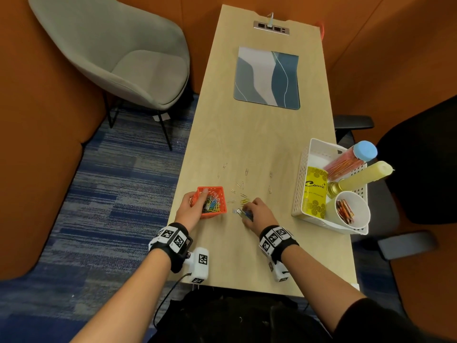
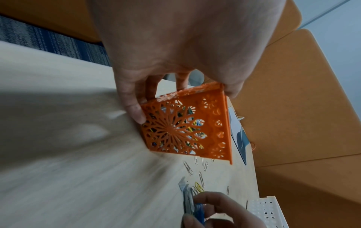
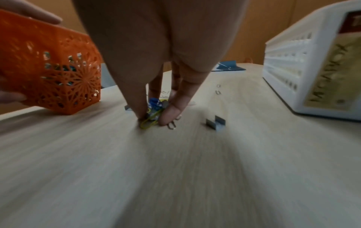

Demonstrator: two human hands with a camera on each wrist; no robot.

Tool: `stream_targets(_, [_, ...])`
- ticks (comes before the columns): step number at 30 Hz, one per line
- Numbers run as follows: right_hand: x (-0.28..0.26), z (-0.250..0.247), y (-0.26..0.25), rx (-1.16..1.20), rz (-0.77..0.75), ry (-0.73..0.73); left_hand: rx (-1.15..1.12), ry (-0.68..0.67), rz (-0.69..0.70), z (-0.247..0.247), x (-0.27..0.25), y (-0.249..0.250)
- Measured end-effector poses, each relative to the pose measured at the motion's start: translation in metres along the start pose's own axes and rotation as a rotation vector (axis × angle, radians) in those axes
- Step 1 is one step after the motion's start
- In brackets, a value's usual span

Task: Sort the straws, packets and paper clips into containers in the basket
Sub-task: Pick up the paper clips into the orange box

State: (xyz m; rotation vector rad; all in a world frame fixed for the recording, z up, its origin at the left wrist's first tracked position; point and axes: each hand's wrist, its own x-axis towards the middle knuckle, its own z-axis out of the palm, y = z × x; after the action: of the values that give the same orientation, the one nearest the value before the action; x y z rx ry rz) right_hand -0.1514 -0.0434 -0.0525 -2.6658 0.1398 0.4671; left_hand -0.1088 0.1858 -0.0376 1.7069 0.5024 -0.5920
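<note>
On the near part of the desk, the right hand pinches a small bunch of paper clips in curled fingers while the left hand grips the tilted orange container; the clips look light, thin and slippery, so they are best gathered by pinching from both sides.

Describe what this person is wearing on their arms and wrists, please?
Both forearms are bare. Each wrist carries a black strap with white square tiles printed with black-and-white coded patterns: the left wristband and the right wristband. Under each hangs a white camera block bearing the same markings; a black cable trails from the left one. A dark sleeve shows near the right elbow.
</note>
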Motion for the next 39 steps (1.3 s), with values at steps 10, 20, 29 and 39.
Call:
stream_targets(10, [0.029, -0.021, -0.012, -0.018, 0.215, -0.041, 0.043, -0.048, 0.016, -0.003, -0.01, 0.01])
stream_targets(20, [0.017, -0.094, -0.071, 0.757, 0.093, -0.055, 0.031, -0.115, 0.038, 0.016, 0.0, 0.019])
stream_targets(29, [-0.003, -0.035, -0.02, 0.36, 0.355, -0.113, 0.004, -0.042, 0.06, 0.0, 0.004, 0.014])
stream_targets(39, [0.021, 0.022, -0.053, -0.01, -0.068, -0.015, -0.03, 0.115, 0.002, -0.031, -0.002, 0.004])
